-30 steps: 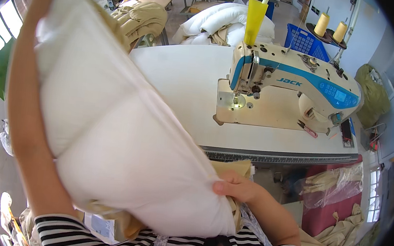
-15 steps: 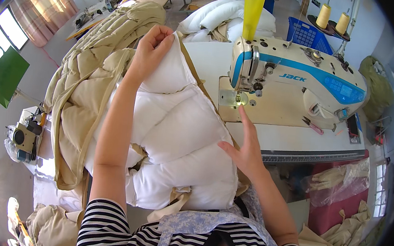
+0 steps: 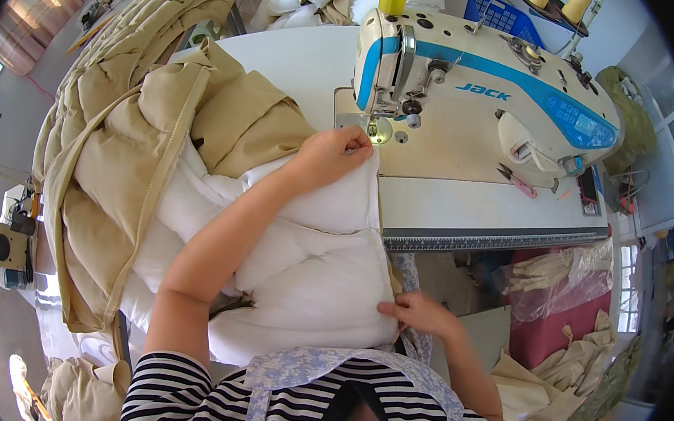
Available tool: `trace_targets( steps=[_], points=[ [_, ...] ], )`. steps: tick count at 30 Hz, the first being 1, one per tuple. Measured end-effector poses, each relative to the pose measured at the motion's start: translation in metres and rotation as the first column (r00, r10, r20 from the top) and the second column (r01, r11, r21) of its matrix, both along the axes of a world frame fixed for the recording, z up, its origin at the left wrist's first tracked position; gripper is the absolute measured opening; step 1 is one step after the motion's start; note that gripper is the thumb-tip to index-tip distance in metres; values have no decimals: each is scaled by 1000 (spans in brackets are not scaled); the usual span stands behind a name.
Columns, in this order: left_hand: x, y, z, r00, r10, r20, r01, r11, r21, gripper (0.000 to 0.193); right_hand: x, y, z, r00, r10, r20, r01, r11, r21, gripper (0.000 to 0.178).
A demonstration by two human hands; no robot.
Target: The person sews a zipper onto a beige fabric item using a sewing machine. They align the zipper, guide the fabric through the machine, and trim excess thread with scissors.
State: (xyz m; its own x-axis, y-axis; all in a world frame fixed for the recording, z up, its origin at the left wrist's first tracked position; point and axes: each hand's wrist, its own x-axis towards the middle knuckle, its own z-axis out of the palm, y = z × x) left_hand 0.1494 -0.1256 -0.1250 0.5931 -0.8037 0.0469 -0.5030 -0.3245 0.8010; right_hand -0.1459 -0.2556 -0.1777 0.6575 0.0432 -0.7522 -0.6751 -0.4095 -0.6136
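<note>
A puffy quilted jacket lies across my lap and the table's left side, its white inner padding [image 3: 311, 265] turned up and its beige shell [image 3: 112, 166] bunched to the left. My left hand [image 3: 327, 160] pinches the padding's far corner, just in front of the sewing machine's [image 3: 481, 86] lit needle area. Lower down the same right-hand edge, my right hand [image 3: 425, 313] is closed on the padding, with fingers partly under it. A long zipper [image 3: 160, 192] runs along the beige shell. Whether the corner touches the presser foot is hidden by my left fingers.
Pink-handled thread snips [image 3: 517, 181] lie on the table [image 3: 453, 202], right of the needle. A ruler strip [image 3: 498, 239] lines its front edge. Yellow thread cones [image 3: 575, 5] and a blue basket [image 3: 505, 19] stand behind; beige cloth pieces [image 3: 581, 351] lie at the lower right.
My left hand has brought the padding's corner rightward and nearer, up to the needle area. My right hand, open beside the needle before, has moved down and closed on the padding's edge.
</note>
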Motion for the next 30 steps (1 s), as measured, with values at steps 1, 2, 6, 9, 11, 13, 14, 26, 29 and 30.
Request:
trace_targets(
  steps=[1, 2, 6, 9, 11, 13, 14, 26, 29, 30],
  points=[
    [2, 1, 1, 1000, 6, 24, -4, 998, -66, 23, 14, -7, 18, 975, -66, 212, 78, 996, -49, 36],
    [4, 2, 4, 999, -7, 49, 9, 999, -35, 25, 30, -11, 35, 887, -139, 440, 193, 978, -81, 31],
    [1, 5, 17, 1000, -3, 16, 2, 1000, 8, 26, 125, -20, 68, 374, -183, 909, 393, 919, 23, 37],
    [-1, 3, 16, 1000, -13, -9, 13, 1000, 15, 26, 164, -29, 64, 608, -347, 714, 323, 930, 177, 32],
    [2, 1, 15, 999, -5, -40, 6, 999, 32, 26, 173, -34, 56, 660, -312, 683, 322, 939, 118, 28],
    [2, 3, 15, 999, 9, -35, -6, 997, 74, 21, 178, -38, 50, 671, -252, 698, 323, 946, 31, 24],
    [0, 4, 16, 999, -11, -33, 13, 998, 63, 19, 179, -40, 48, 665, -202, 718, 325, 945, -35, 23],
    [-31, 14, -13, 619, -50, 784, 50, 998, 24, 28, 219, -56, 47, 841, 144, 521, 231, 776, -587, 30],
    [-19, 8, -20, 602, -46, 797, 71, 997, 4, 29, 223, -59, 46, 777, 112, 620, 346, 747, -568, 26],
    [-15, 6, -20, 606, -49, 794, 74, 997, 6, 29, 224, -59, 45, 761, 81, 644, 383, 744, -547, 25]
  ],
)
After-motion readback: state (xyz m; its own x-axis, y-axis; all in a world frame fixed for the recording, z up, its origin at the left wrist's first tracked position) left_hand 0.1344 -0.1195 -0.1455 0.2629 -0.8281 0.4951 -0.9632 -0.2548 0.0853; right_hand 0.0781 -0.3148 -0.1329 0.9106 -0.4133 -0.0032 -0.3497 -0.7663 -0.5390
